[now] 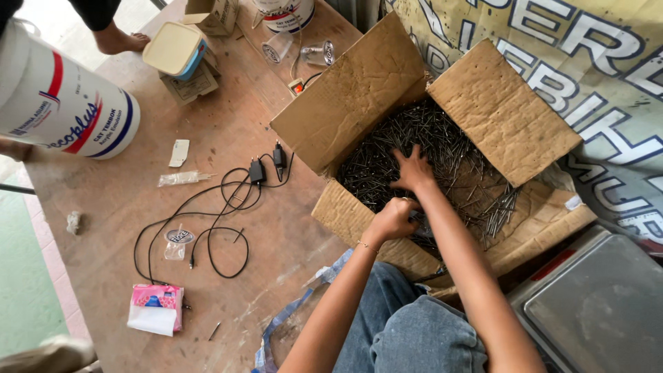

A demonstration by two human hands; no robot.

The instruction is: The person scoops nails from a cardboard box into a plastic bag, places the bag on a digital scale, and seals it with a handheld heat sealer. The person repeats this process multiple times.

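Head view: one open cardboard box [359, 97] holds countless dark nails [387, 148]; inside it, right hand [414, 173] spreads on them, left hand [392, 217] fists some. One bucket [62, 97] lies well left.

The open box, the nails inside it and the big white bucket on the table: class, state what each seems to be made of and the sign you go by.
Box: brown corrugated cardboard, matte, creased and dented flaps. Nails: probably steel, dark grey with dull glints, thin straight shanks. Bucket: likely plastic, smooth white, slightly glossy. Both hands, left and right, are in the nails.
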